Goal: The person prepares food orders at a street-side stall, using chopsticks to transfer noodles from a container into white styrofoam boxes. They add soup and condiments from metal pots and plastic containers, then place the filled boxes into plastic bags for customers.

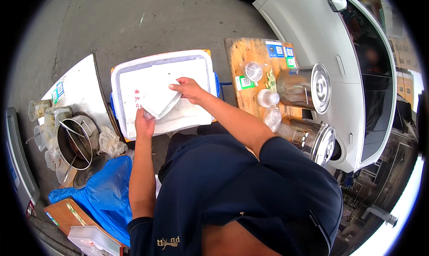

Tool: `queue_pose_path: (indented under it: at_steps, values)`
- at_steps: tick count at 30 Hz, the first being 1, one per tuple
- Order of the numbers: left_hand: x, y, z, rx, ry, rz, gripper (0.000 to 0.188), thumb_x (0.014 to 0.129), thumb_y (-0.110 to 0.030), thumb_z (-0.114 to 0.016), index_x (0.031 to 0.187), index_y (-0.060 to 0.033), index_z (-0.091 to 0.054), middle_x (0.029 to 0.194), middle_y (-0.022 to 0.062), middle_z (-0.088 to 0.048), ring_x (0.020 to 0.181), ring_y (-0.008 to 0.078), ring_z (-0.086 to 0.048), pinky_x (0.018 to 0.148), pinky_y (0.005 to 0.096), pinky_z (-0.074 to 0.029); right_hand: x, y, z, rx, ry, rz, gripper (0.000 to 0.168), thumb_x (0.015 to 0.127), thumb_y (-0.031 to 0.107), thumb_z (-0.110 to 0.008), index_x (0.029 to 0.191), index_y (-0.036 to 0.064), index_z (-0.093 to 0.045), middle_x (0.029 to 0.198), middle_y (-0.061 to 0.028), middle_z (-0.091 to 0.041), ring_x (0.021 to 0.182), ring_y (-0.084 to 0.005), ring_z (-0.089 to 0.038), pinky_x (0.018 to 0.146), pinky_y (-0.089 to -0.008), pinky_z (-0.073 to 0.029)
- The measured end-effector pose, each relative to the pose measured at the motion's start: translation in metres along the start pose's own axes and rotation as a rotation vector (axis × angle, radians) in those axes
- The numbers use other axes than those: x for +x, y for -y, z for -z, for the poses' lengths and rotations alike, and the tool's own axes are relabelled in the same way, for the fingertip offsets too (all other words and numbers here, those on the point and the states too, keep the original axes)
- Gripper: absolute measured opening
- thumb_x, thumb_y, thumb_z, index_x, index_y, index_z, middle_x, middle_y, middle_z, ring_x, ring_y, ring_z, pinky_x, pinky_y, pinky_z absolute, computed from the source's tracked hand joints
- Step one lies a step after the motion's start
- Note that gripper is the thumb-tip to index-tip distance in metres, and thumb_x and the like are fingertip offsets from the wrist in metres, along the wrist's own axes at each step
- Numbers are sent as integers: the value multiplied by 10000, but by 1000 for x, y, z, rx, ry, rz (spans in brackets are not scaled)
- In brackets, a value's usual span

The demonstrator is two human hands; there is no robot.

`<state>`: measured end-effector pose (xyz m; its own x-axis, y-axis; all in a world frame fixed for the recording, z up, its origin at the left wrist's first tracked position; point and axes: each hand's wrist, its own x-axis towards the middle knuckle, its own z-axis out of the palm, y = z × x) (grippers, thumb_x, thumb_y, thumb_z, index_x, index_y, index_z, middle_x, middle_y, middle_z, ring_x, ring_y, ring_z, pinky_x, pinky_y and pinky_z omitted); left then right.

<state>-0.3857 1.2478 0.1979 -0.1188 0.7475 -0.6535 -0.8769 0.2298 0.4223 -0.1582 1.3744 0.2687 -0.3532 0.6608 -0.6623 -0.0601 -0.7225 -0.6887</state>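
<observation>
Over a white cloth [187, 118] with red writing lies a white, flat rectangular item [161, 103] with rounded corners, perhaps a takeaway container or its lid. My left hand [145, 122] grips its near left edge, along with what looks like clear plastic film. At its far right corner, my right hand [189, 91] pinches it between thumb and fingers. The cloth covers most of a shallow pale plastic tub [161, 57] with a raised rim. What lies beneath the item is hidden.
On the left stand a steel pot [80, 142], several plastic containers [57, 116] and a blue plastic bag [109, 185]. A wooden table [246, 51] at right bears plastic cups [268, 98] and steel canisters [298, 88]. Beyond it is a white car [301, 31].
</observation>
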Motion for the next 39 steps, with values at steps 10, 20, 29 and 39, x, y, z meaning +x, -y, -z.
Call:
queue_pose_path:
  at_steps: [10, 20, 29, 39]
  values:
    - [-33, 2, -19, 1032, -105, -531, 431, 1094, -328, -517, 1352, 7, -603, 1129, 61, -622, 928, 120, -578, 833, 265, -484, -39, 28, 84, -540, -285, 395, 377, 889, 339, -803, 1070, 34, -675, 949, -70, -711, 868, -148, -662, 778, -315, -545]
    - [-66, 33, -5, 1034, -525, -420, 259, 1020, -261, -651, 1102, -30, -570, 1032, 56, -618, 853, 129, -598, 718, 292, -536, -65, 30, 485, -796, -1134, 146, 176, 868, 189, -679, 981, 55, -701, 913, -160, -737, 904, -347, -721, 820, -440, -566]
    - [-99, 29, -76, 1093, -393, -441, 223, 1035, -256, -646, 1058, -41, -594, 967, 37, -646, 851, 115, -609, 732, 265, -502, -41, 20, 521, -1217, -1027, -47, 204, 846, 180, -668, 1019, 76, -698, 1022, -216, -729, 979, -396, -703, 843, -471, -562]
    - [-100, 31, -76, 869, -263, -415, 157, 1033, -200, -646, 1025, -51, -597, 918, 46, -665, 868, 127, -631, 769, 272, -497, -111, 101, 532, -975, -1128, 506, 183, 948, 123, -641, 1122, 69, -629, 955, -174, -721, 921, -367, -712, 822, -456, -551]
